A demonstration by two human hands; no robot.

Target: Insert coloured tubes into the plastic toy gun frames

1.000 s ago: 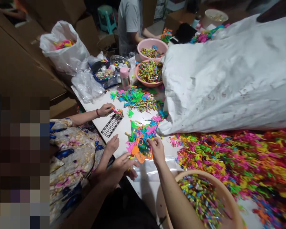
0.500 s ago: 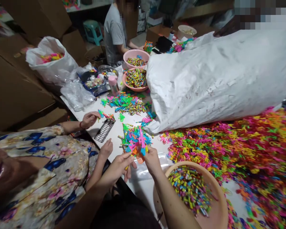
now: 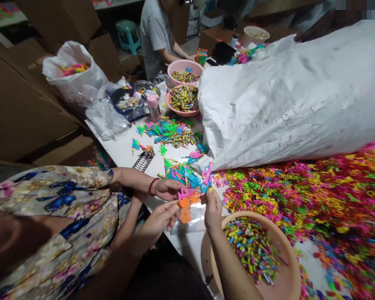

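My left hand (image 3: 159,218) is closed, pinching a flat orange plastic piece (image 3: 186,211) between thumb and fingertips. My right hand (image 3: 213,210) grips a small blue-and-pink plastic toy (image 3: 206,180) by its yellow end. Between my hands, more pink and orange pieces (image 3: 183,193) lie close to a co-worker's hand (image 3: 168,189), which wears a red bead bracelet; I cannot tell who holds them. Behind is a pile of blue and green plastic toys (image 3: 181,173) on the white table. Clear plastic (image 3: 195,221) lies below my hands.
A tan basin (image 3: 295,266) of foil-wrapped tubes stands by my right forearm. Colourful plastic pieces (image 3: 315,196) heap at right, under a big white sack (image 3: 284,104). Left is a co-worker in a floral top (image 3: 90,208), near a black rack (image 3: 143,161). Pink basins (image 3: 170,106) stand farther back.
My hands have moved apart, the right one rightward with the blue-and-pink toy. The co-worker's braceleted hand has come from the black rack to the pieces between my hands.
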